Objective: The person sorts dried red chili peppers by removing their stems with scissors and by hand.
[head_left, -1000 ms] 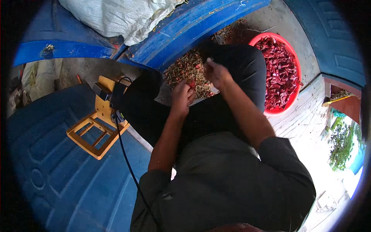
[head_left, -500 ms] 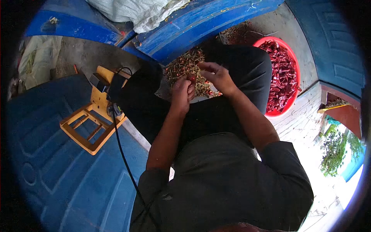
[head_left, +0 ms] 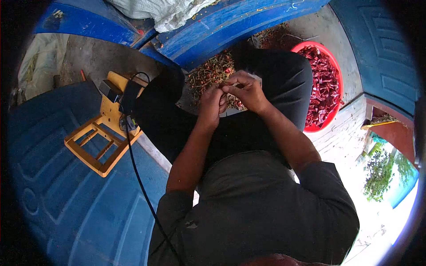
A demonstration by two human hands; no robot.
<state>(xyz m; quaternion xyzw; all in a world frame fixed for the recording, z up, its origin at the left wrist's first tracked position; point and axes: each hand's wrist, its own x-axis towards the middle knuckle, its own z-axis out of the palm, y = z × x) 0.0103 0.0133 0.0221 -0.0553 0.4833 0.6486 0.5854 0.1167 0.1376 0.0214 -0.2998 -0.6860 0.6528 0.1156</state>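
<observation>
My left hand (head_left: pixel 212 103) is closed in a fist, thumb side up, around a dried red chili that is mostly hidden by the fingers. Against it, the fingertips of my right hand (head_left: pixel 248 92) are pinched together; what lies between them is too small to make out. Both hands meet above my lap, over a pile of chili stems and scraps (head_left: pixel 208 75) with red bits in it. To the right of my knee stands a red basin (head_left: pixel 338 75) filled with dried red chilies (head_left: pixel 320 91).
A small wooden chair (head_left: pixel 104 146) with a dark device and a black cable (head_left: pixel 140 177) is at my left. A blue panel (head_left: pixel 213 37) with a white sack (head_left: pixel 166 13) on it runs across the front. Blue doors (head_left: pixel 71 190) flank both sides.
My right hand has moved left and down to meet my left hand, and its spread fingers have closed into a pinch. The red chili, visible before in my left hand, is now mostly covered.
</observation>
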